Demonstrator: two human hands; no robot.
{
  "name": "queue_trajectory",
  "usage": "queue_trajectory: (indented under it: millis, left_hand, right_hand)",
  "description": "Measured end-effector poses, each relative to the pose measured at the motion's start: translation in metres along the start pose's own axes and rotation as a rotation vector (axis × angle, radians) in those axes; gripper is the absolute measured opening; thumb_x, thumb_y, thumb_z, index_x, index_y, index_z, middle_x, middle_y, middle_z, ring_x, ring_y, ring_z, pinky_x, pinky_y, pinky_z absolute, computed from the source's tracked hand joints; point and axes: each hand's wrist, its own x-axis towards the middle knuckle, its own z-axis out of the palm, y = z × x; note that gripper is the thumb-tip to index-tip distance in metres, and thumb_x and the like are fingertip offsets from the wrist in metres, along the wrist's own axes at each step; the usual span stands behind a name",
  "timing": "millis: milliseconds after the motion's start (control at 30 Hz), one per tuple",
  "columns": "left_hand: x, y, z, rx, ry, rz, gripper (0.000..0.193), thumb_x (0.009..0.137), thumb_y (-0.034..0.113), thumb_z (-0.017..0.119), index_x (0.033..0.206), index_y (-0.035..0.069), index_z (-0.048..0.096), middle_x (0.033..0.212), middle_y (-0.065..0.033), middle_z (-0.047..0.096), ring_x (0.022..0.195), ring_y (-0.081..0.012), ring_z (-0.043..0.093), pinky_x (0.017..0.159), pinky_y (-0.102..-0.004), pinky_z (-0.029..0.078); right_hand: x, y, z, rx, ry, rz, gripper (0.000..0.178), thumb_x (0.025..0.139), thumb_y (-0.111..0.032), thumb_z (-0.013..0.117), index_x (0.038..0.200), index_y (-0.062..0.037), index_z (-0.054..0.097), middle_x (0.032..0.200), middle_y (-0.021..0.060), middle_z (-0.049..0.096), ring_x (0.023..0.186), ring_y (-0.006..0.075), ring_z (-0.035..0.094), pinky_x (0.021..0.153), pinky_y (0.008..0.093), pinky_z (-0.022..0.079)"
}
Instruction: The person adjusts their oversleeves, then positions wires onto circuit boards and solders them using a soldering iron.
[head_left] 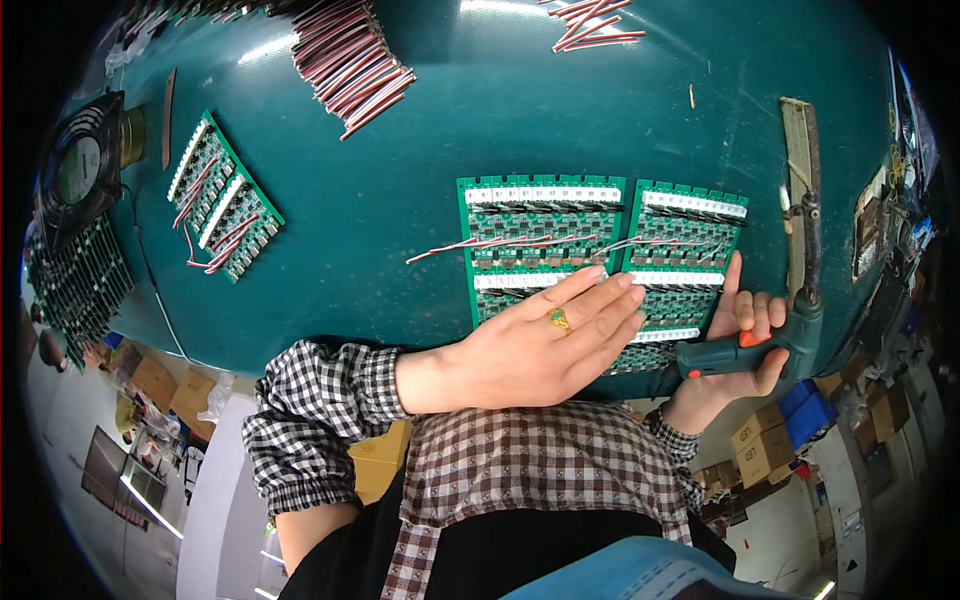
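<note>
At centre, the left hand, fingers extended, seems to steady circuit boards; at right, the right hand clasps a green tool, likely needing careful aim next.

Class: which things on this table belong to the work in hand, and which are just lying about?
Likely in the work: two circuit boards by the left hand; thin wires across them; green handheld tool in the right hand.

Apparently just lying about: slanted circuit board; black fan; wire pile; brown strip.
</note>
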Motion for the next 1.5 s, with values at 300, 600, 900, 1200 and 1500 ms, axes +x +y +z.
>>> queue_trajectory:
  millis: [300, 600, 900, 1200, 1500]
  left_hand:
    - [0.000, -0.002, -0.001, -0.017, 0.032, 0.012, 0.032, 0.079, 0.012, 0.052, 0.107, 0.000, 0.060, 0.120, -0.0147, 0.055, 0.115, -0.0253, 0.051, 0.102, -0.0405, 0.038]
    - [0.000, -0.003, 0.002, -0.009, 0.043, 0.009, 0.030, 0.078, 0.012, 0.056, 0.105, 0.001, 0.061, 0.117, -0.0132, 0.056, 0.113, -0.0244, 0.052, 0.101, -0.0411, 0.038]
    - [-0.002, -0.004, -0.004, -0.001, 0.069, 0.018, 0.032, 0.077, 0.013, 0.059, 0.107, 0.001, 0.060, 0.117, -0.0139, 0.055, 0.111, -0.0255, 0.053, 0.100, -0.0423, 0.039]
    - [-0.064, -0.001, -0.026, 0.018, 0.304, -0.445, 0.065, 0.057, 0.021, 0.082, 0.112, -0.002, 0.056, 0.118, -0.0192, 0.053, 0.103, -0.0302, 0.053, 0.087, -0.0371, 0.042]
    - [-0.064, -0.001, -0.007, 0.097, 0.281, -0.450, 0.070, 0.059, 0.029, 0.081, 0.118, 0.004, 0.054, 0.129, -0.0188, 0.046, 0.111, -0.0327, 0.049, 0.092, -0.0421, 0.037]
  right_hand:
    - [0.000, 0.003, 0.000, -0.036, -0.040, 0.008, 0.032, 0.075, -0.031, 0.067, 0.093, -0.0101, 0.050, 0.076, -0.0045, 0.055, 0.078, 0.0137, 0.057, 0.114, 0.0473, 0.002]
    - [0.001, 0.004, -0.003, -0.038, -0.052, -0.003, 0.033, 0.075, -0.032, 0.067, 0.094, -0.0097, 0.050, 0.075, -0.0052, 0.054, 0.077, 0.0133, 0.056, 0.114, 0.0474, 0.003]
    - [0.003, 0.010, -0.005, 0.022, -0.068, -0.012, 0.033, 0.076, -0.031, 0.066, 0.093, -0.0100, 0.049, 0.074, -0.0045, 0.053, 0.078, 0.0156, 0.056, 0.114, 0.0483, 0.003]
    - [-0.002, 0.007, -0.013, 0.074, -0.069, -0.073, 0.033, 0.077, -0.029, 0.065, 0.095, -0.0089, 0.046, 0.077, -0.0018, 0.053, 0.081, 0.0199, 0.056, 0.113, 0.0517, 0.003]
    - [-0.024, 0.014, -0.014, -0.012, -0.165, -0.146, 0.037, 0.076, -0.029, 0.063, 0.100, -0.0044, 0.052, 0.078, 0.0046, 0.059, 0.093, 0.0280, 0.060, 0.111, 0.0567, 0.009]
